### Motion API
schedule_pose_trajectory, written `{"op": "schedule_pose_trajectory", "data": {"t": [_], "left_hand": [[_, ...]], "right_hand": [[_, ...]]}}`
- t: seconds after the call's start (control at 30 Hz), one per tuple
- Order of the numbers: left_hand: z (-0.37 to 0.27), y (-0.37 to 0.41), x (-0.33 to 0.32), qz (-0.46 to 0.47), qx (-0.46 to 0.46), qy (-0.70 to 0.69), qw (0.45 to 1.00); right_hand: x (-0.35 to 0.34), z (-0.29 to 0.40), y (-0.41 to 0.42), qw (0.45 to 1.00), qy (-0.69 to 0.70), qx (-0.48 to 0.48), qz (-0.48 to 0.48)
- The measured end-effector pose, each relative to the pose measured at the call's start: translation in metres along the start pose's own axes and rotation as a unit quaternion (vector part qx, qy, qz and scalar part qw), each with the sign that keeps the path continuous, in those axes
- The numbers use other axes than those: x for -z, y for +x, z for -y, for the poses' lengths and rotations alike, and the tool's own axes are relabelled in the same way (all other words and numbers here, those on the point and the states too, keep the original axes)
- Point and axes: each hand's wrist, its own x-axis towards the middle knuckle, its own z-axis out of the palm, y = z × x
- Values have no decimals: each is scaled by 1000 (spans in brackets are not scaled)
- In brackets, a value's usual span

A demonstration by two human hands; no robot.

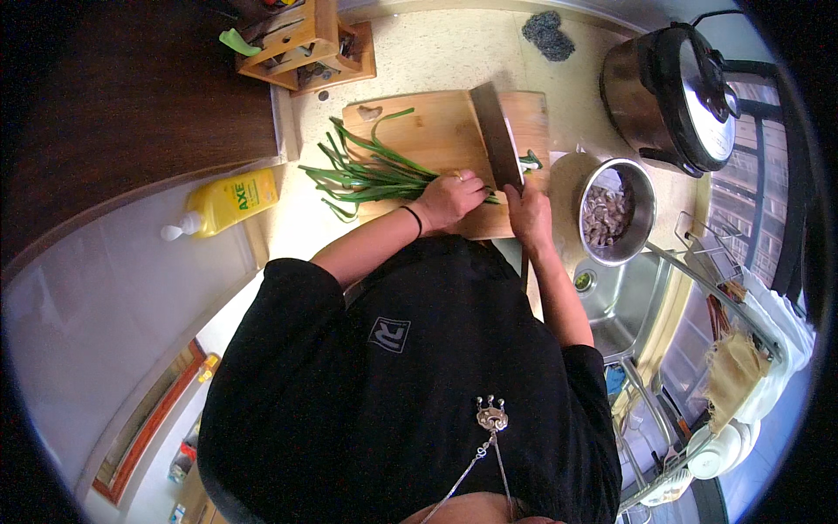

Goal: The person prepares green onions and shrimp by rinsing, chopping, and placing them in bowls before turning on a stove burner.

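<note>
A bundle of long green stalks, such as garlic chives or scallions [386,177], lies over the left part of the wooden cutting board [445,124], leaves spilling past its edge. My left hand [453,198] presses down on the bundle near its cut end, fingers curled. In my right hand [529,213] is the handle of a broad-bladed cleaver [495,134]; its blade stands across the board just right of my left fingertips. Cut green and white pieces [531,161] lie right of the blade. A brownish piece [370,113] rests at the board's upper left corner.
Right of the board, a steel bowl [617,255] holds greyish pieces of food [607,216], beside the sink [622,308]. An electric cooker [668,98] stands at the upper right, a wooden knife block [314,49] at the upper left. A yellow detergent bottle [226,202] is at left.
</note>
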Motion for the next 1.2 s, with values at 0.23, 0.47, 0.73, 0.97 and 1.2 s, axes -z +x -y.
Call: {"op": "schedule_pose_trajectory", "data": {"t": [0.23, 0.47, 0.73, 0.97, 1.2], "left_hand": [[-4, 13, 16, -49, 90, -3, 995], [9, -14, 2, -34, 76, -13, 996], [7, -5, 13, 11, 51, 0, 999], [9, -6, 5, 1, 52, 12, 999], [8, -7, 0, 10, 45, -3, 999]], "right_hand": [[58, 13, -39, 994, -80, 0, 74], [26, 4, -43, 984, -115, 52, 127], [-6, 7, -12, 999, 35, 13, 8], [21, 25, -33, 995, -83, 34, 48], [0, 31, -14, 995, -91, 31, 41]]}}
